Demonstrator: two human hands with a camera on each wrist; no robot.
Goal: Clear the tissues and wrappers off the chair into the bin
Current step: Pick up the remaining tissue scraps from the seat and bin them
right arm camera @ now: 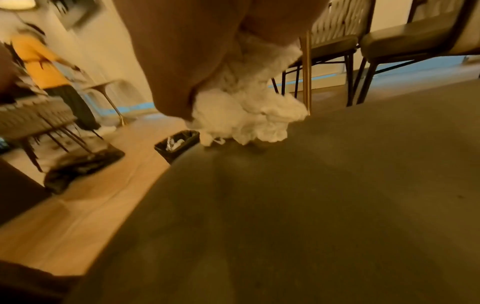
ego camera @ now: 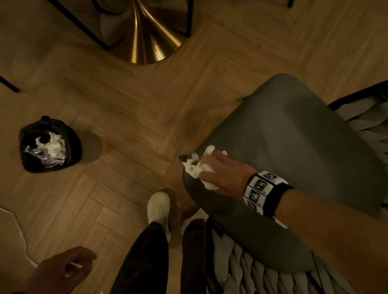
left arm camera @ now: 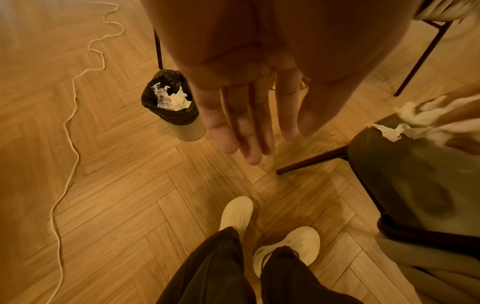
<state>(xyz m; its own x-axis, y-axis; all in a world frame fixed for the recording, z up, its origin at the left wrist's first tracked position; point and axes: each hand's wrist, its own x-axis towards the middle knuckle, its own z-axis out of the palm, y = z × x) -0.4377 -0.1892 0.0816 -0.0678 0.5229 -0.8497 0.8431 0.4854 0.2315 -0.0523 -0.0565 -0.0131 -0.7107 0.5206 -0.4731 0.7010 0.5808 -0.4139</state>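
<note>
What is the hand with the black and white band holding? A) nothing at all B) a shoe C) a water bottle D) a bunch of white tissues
D: the right hand grips crumpled white tissues at the front edge of the grey chair seat, and the right wrist view shows the same white wad bunched under the fingers.

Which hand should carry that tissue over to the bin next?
The right hand, probably: it already holds the tissues at the edge of the chair. The left hand hangs open and holds nothing. The bin stands on the floor nearby.
</note>
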